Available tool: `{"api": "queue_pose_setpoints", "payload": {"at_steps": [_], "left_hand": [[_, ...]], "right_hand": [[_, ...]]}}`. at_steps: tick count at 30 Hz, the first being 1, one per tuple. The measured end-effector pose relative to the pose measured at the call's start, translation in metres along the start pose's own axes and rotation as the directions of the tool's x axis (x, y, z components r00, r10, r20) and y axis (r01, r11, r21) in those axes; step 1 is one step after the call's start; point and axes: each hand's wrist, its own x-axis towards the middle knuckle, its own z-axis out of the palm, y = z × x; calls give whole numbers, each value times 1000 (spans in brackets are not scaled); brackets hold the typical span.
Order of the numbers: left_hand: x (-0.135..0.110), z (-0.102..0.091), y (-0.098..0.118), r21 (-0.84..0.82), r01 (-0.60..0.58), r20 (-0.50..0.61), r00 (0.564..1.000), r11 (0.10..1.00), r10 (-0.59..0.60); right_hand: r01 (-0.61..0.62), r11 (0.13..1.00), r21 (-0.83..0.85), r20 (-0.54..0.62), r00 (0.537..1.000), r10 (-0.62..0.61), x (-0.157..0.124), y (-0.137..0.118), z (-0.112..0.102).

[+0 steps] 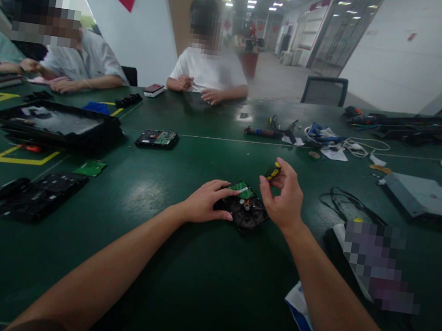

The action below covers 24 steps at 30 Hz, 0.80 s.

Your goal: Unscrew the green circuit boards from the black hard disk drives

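A black hard drive [247, 213] with a green circuit board [242, 189] on top lies on the dark green table [173, 268] in front of me. My left hand [205, 201] rests on the drive's left side, fingers curled against it, holding it down. My right hand [284, 196] is closed round a small screwdriver with a yellow-and-black handle [273, 171], its tip pointing down toward the circuit board.
Another hard drive [157, 139] lies further back, a black tray stack [54, 124] at left, dark parts [38, 195] and a loose green board [90, 168] nearby. Tools and cables [323, 137] lie at the far right, a grey box [426, 197] beside them. Two people sit across the table.
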Motion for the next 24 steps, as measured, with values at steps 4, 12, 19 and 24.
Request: {"api": "queue_pose_setpoints", "payload": {"at_steps": [4, 12, 19, 24], "left_hand": [[0, 0, 0, -14, -5, -13, 1000, 1000, 5], [1, 1, -1, -21, -6, -10, 1000, 1000, 5], [0, 0, 0, -13, 4, -3, 1000, 1000, -4], [0, -1, 1, -7, -9, -10, 1000, 1000, 9]], "right_hand": [[39, 999, -20, 13, 999, -39, 0, -3, -1], [22, 996, -81, 15, 1000, -21, 1, -4, -2], [22, 996, -82, 31, 999, -20, 2, -5, -1], [23, 996, -83, 29, 999, -20, 3, -9, -2]]}}
